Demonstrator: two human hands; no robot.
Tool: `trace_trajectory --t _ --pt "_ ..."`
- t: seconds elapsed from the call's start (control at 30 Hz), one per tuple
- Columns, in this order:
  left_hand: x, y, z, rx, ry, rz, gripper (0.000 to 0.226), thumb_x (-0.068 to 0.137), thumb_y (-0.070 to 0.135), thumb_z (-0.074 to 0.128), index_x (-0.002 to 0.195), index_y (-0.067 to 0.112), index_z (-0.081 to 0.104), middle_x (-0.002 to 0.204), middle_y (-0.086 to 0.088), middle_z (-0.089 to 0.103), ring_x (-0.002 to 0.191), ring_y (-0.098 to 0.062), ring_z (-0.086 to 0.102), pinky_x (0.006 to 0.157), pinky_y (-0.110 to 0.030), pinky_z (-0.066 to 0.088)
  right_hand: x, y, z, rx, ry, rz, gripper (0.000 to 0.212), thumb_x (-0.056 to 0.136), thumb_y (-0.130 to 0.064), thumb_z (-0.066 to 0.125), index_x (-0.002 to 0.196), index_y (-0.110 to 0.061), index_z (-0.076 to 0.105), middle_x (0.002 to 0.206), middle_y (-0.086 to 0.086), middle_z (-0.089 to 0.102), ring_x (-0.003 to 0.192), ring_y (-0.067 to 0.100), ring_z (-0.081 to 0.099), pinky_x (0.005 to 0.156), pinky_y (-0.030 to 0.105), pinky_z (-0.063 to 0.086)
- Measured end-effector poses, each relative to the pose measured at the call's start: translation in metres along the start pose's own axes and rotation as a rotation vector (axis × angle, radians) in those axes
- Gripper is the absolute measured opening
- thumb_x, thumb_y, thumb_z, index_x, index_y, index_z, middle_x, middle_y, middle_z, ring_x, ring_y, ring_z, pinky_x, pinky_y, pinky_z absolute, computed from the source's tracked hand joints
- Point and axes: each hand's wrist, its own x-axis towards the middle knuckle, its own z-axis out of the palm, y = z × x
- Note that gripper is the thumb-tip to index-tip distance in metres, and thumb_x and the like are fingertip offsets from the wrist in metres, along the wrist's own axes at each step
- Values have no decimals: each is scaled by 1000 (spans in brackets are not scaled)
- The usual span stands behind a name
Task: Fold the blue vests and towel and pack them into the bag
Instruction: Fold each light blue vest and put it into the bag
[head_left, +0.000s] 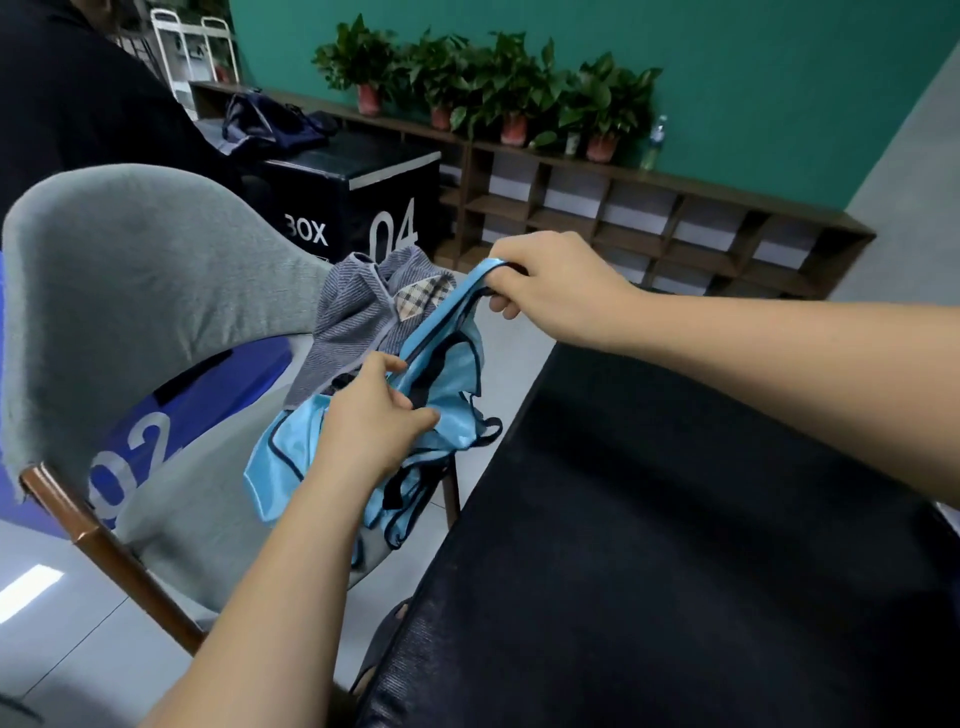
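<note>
Right hand: fingers curled round a light-blue strap, drawn taut. Left hand: lower and nearer the body, thumb and fingers pinching the shiny cloth where the strap runs into the heap of blue vests. The vests are bunched under and around the left hand, their dark-edged loops crossing one another; how many garments there are cannot be told. The grey striped towel lies just beyond the left hand and beside the strap, touching the heap, part of it apparently under blue cloth. Everything sits on the seat of a grey chair, and the near folds of the heap hang over the seat's front edge below the left wrist. A black surface lies under the right forearm. Far beyond both hands a dark bag rests on a black box; probably the packing bag, not certain. Risks, judged: the loops look interlocked, so pulling this strap may lift several vests at once and tighten the tangle. The cloth looks slippery, so the left pinch may slide. Drag could carry the towel along, or tip the overhanging folds to the floor.
</note>
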Motion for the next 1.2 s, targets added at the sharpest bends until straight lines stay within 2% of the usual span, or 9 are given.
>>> trace_trajectory --t 0.2,0.37,0.57,0.7,0.77,0.93,1.07,1.13,1.2 --pt "9 -4 24 258 -14 36 45 78 37 85 110 29 55 93 -1 65 85 -22 62 66 -36 40 -24 -1 -64 -34 70 5 26 107 -22 53 94 -10 72 85 -2 78 74 3 74 67 24 60" --pt "6 -2 43 344 -36 108 28 80 31 81 99 24 62 98 -2 55 88 -26 56 73 -36 41 -47 3 -106 -113 102 21 26 107 -22 52 97 -11 72 87 -4 78 74 4 76 79 40 63" --pt "1 8 48 344 -51 153 18 82 22 73 86 30 58 92 -3 60 87 -28 56 71 -35 39 -75 28 -150 -164 175 109 24 106 -22 52 95 -21 73 82 -9 77 67 -5 71 56 10 49" --pt "-7 15 48 338 -24 177 18 83 16 69 77 25 55 78 0 61 80 -27 55 68 -35 39 -96 60 -181 -170 242 217 24 104 -24 52 97 -21 74 86 -7 80 74 1 75 69 18 58" --pt "-12 19 48 340 -14 176 19 83 14 66 74 22 52 72 0 58 75 -28 54 64 -36 37 -108 77 -196 -145 278 281 25 105 -22 51 99 -17 75 87 -5 80 76 4 76 61 11 53" --pt "-21 35 48 186 -17 158 8 84 13 62 78 18 64 71 -3 65 75 -23 60 59 -34 41 -144 118 -219 -114 313 411 24 104 -24 53 97 -16 75 87 1 81 82 18 79 78 38 64" --pt "-30 50 50 -34 -47 153 9 85 15 64 85 22 70 70 1 68 72 -19 62 65 -33 46 -174 151 -217 -261 240 516 26 93 -46 55 89 -29 75 83 -3 79 85 25 76 79 51 61" --pt "-34 55 54 -157 -84 153 14 83 15 64 89 24 73 72 2 70 71 -19 61 68 -36 48 -183 158 -207 -334 167 550 22 93 -45 60 86 -29 73 82 -3 77 85 27 72 79 49 60" --pt "-38 60 58 -215 -121 162 12 83 17 63 88 23 72 75 -2 71 70 -17 60 69 -37 48 -188 156 -193 -377 114 535 14 95 -36 66 85 -29 73 84 -6 75 84 23 68 75 37 53"
